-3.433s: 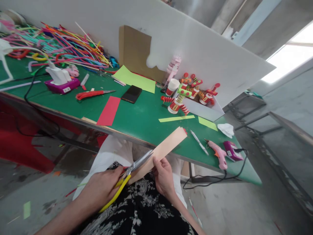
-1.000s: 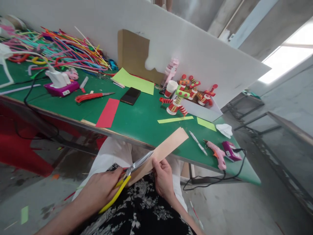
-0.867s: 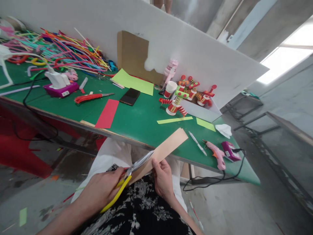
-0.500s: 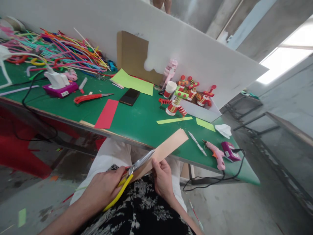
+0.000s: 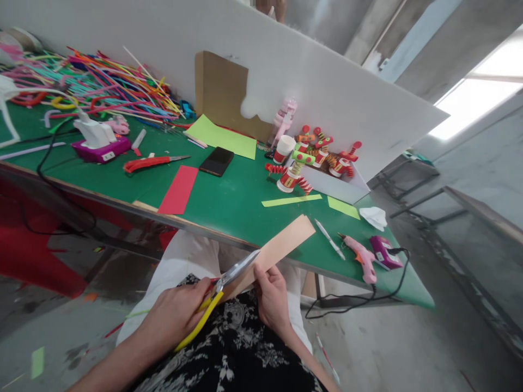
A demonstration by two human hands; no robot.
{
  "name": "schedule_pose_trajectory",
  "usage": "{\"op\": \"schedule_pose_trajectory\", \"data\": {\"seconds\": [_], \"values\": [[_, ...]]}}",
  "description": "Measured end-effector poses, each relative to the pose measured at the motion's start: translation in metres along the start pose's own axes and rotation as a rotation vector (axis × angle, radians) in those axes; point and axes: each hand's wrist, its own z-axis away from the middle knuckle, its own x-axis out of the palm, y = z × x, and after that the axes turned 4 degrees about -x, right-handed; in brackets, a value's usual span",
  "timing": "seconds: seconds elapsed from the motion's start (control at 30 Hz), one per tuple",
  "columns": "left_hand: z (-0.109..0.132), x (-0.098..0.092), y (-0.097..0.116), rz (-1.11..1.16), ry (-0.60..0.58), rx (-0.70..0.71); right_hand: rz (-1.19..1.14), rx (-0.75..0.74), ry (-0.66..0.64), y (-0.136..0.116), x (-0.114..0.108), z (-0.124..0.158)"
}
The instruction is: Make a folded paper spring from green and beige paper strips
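Noted slight advance of scissors (image 5: 238, 269) along peach paper strip (image 5: 288, 238) since earlier frame. Clasping scissors in curled left hand (image 5: 180, 307); pinching strip between thumb and fingers of right hand (image 5: 273, 295), upper end over green table (image 5: 232, 196).

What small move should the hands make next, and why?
Probably the right hand should shift its grip on the beige paper slightly away from the scissors: its thumb sits close to the blade tips, and the left hand holds the scissors along the paper.

Yellow-handled scissors (image 5: 220, 285), pale peach paper (image 5: 287, 241)
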Motion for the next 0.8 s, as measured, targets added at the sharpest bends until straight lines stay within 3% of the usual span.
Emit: {"op": "schedule_pose_trajectory", "data": {"seconds": [0.47, 0.7, 0.8], "values": [[0.000, 0.006, -0.001, 0.057, 0.018, 0.018, -0.018, 0.012, -0.003, -0.003, -0.001, 0.002], [-0.003, 0.003, -0.021, 0.102, 0.150, -0.069, 0.003, -0.009, 0.046, -0.005, -0.004, 0.002], [-0.009, -0.002, -0.031, 0.280, 0.218, -0.017, -0.024, 0.001, 0.089, -0.009, -0.005, 0.001]]}}
